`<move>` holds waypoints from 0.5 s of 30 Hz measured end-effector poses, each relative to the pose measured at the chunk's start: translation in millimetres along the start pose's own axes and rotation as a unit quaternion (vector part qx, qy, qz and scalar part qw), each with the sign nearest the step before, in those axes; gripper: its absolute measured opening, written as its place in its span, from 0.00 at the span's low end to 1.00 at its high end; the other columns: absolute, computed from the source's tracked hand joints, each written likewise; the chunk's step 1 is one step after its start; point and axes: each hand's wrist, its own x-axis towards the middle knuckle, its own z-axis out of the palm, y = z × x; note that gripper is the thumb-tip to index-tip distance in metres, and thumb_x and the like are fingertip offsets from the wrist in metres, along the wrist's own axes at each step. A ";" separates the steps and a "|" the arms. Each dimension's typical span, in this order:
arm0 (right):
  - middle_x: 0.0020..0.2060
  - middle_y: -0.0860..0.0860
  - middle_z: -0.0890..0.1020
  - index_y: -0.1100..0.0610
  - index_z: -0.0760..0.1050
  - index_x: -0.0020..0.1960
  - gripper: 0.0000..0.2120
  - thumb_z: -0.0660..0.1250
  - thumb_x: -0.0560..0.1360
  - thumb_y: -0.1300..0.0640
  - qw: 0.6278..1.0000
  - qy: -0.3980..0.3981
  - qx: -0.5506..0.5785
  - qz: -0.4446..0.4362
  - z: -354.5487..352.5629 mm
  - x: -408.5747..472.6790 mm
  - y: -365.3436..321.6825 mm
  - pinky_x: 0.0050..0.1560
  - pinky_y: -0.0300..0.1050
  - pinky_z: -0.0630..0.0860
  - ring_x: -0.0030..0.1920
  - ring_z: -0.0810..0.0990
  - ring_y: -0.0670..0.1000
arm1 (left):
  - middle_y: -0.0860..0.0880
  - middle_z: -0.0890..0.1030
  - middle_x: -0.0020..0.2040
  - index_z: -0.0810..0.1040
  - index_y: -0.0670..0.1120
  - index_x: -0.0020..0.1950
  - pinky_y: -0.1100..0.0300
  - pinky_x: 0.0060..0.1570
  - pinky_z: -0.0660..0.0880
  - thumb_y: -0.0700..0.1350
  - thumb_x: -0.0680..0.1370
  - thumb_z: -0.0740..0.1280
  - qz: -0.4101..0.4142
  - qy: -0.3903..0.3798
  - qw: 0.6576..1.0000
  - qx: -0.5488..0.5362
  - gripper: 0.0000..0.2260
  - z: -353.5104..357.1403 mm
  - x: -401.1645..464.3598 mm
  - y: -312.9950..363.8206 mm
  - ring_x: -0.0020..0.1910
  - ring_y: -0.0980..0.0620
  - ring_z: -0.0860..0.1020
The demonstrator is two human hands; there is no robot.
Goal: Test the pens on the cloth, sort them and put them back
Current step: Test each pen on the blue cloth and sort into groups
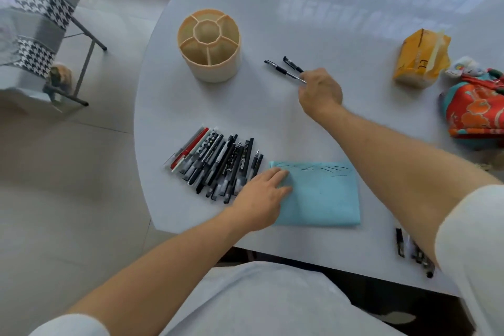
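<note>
A folded light-blue cloth [324, 196] with dark pen strokes near its far edge lies at the table's front. My left hand [263, 195] rests flat on its left edge, fingers straight. Left of it lies a row of several pens [215, 165], mostly black, one red. Further back my right hand [320, 90] holds the tip end of a black pen [283, 71] that lies low over the table. A second black pen [293, 63] lies just beyond it. The beige round pen holder [210, 45] with divided compartments stands empty at the back left.
A yellow tissue pack [420, 58] and a red-orange patterned bag [477, 112] sit at the right. A few dark pens [414, 251] lie near the front right edge under my right arm. A chair [41, 35] stands left of the white table [327, 8].
</note>
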 end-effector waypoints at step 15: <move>0.37 0.53 0.86 0.54 0.83 0.45 0.02 0.74 0.73 0.57 0.880 0.053 0.446 0.157 2.5 -126.8 80.6 0.40 0.49 0.81 0.35 0.83 0.51 | 0.46 0.68 0.76 0.75 0.46 0.70 0.49 0.70 0.66 0.43 0.77 0.63 0.026 0.007 0.999 -0.034 0.20 -8.8 23.3 5.3 0.76 0.46 0.63</move>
